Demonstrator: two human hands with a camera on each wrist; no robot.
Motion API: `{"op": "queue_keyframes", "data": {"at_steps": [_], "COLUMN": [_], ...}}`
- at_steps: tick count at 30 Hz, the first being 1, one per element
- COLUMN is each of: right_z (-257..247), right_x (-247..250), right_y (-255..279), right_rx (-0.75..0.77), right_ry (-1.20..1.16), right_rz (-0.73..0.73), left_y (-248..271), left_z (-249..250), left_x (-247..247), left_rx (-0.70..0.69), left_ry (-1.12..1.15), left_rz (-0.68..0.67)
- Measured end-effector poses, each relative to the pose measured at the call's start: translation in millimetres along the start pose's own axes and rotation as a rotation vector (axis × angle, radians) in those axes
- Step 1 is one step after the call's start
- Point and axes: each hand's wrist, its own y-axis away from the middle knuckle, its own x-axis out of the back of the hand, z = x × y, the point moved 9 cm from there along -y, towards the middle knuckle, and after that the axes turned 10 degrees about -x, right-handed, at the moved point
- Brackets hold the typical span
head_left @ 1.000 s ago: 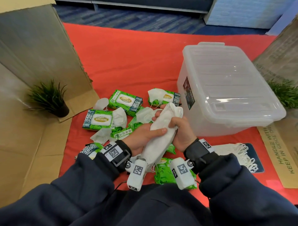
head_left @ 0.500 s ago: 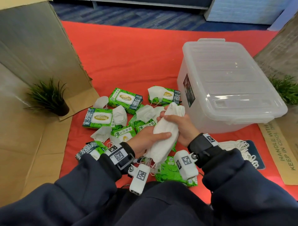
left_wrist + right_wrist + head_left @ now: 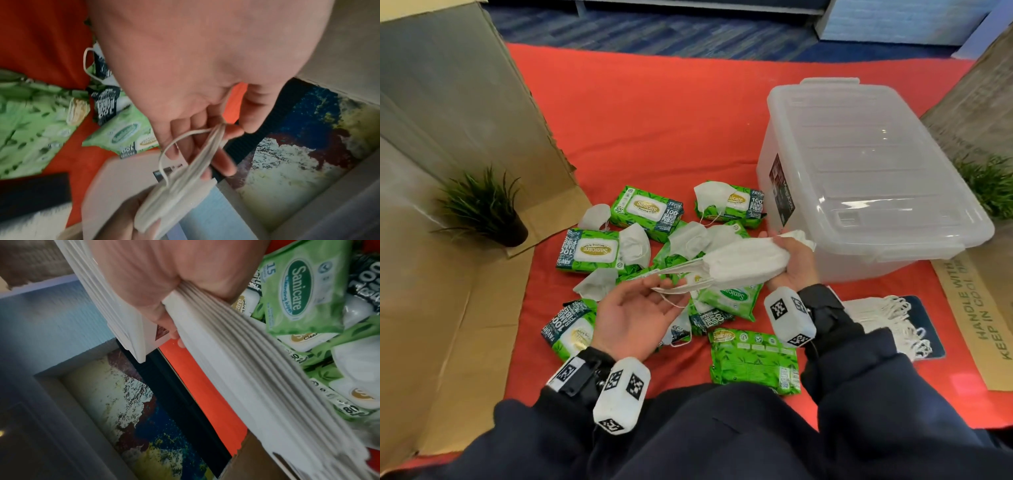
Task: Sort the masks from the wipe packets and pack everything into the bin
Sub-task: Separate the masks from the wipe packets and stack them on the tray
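Note:
My right hand point(image 3: 792, 265) grips one end of a thick stack of white masks point(image 3: 739, 265), held sideways above the pile; the wrist view shows its layered edges point(image 3: 246, 369). My left hand point(image 3: 640, 310) lies palm up under the other end and pinches the stack's ear loops point(image 3: 207, 142) between thumb and fingers. Below the hands, several green wipe packets point(image 3: 645, 212) and loose white masks point(image 3: 635, 248) lie mixed on the red cloth. The clear plastic bin point(image 3: 876, 154) stands to the right with its lid on.
Cardboard walls point(image 3: 448, 120) rise on the left, with a small potted plant point(image 3: 482, 209) at their foot. Another plant point(image 3: 989, 185) stands at the far right. A second stack of masks point(image 3: 883, 318) lies on a dark pad right of my right wrist.
The mask stack has turned from upright to sideways. My left hand has let go of its body, turned palm up and now holds only the ear loops. The right hand keeps its grip.

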Motion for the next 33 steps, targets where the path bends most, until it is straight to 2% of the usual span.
{"op": "queue_keyframes", "data": {"at_steps": [2, 4, 6, 8, 10, 13, 15, 18, 20, 23, 25, 26, 28, 31, 33], "right_z": [3.4, 4.0, -2.1, -14.1, -20.0, -15.0, -6.9, 9.0, 16.7, 22.7, 27.8, 30.0, 33.1, 29.7, 23.5], "right_x": [1.4, 1.9, 0.2, -13.3, -38.2, -73.2, -87.5, -97.2, -94.2, -80.7, -69.0, -60.9, -44.3, -21.7, -3.8], "right_y": [-6.5, -11.0, -9.5, 2.4, 20.6, 46.9, 57.3, 66.3, 65.0, 50.9, 40.3, 34.7, 26.3, 19.9, 16.3], "right_rx": [0.011, 0.054, 0.161, 0.325, 0.48, 0.614, 0.695, 0.76, 0.748, 0.643, 0.538, 0.486, 0.385, 0.231, 0.139], "right_ry": [0.003, 0.01, 0.06, 0.201, 0.434, 0.694, 0.829, 0.917, 0.873, 0.733, 0.605, 0.539, 0.414, 0.226, 0.116], "right_rz": [0.007, 0.032, 0.06, 0.035, -0.072, -0.279, -0.357, -0.348, -0.324, -0.277, -0.228, -0.194, -0.131, -0.115, -0.09], "left_y": [-0.4, -4.0, -6.4, -9.9, -13.4, -22.0, -26.8, -34.4, -40.2, -46.6, -49.5, -49.3, -50.9, -58.5, -59.4], "left_z": [-1.0, -8.6, -11.8, -10.4, -8.3, -2.4, -4.1, -5.1, -0.3, 6.5, 6.7, 4.1, -2.9, -2.7, -3.2], "left_x": [-0.1, 14.3, 29.8, 29.9, 20.1, -5.9, -22.5, -40.1, -52.2, -74.0, -84.3, -91.6, -97.6, -90.8, -92.4], "left_rx": [0.01, 0.092, 0.152, 0.171, 0.185, 0.184, 0.166, 0.074, 0.009, -0.115, -0.24, -0.306, -0.338, -0.231, -0.255], "left_ry": [0.035, -0.044, -0.21, -0.31, -0.276, -0.237, -0.382, -0.782, -1.123, -1.868, -2.263, -2.377, -2.444, -2.258, -2.142], "left_rz": [0.054, 0.178, 0.294, 0.322, 0.318, 0.267, 0.184, 0.033, -0.125, -0.438, -0.539, -0.577, -0.63, -0.596, -0.577]}}
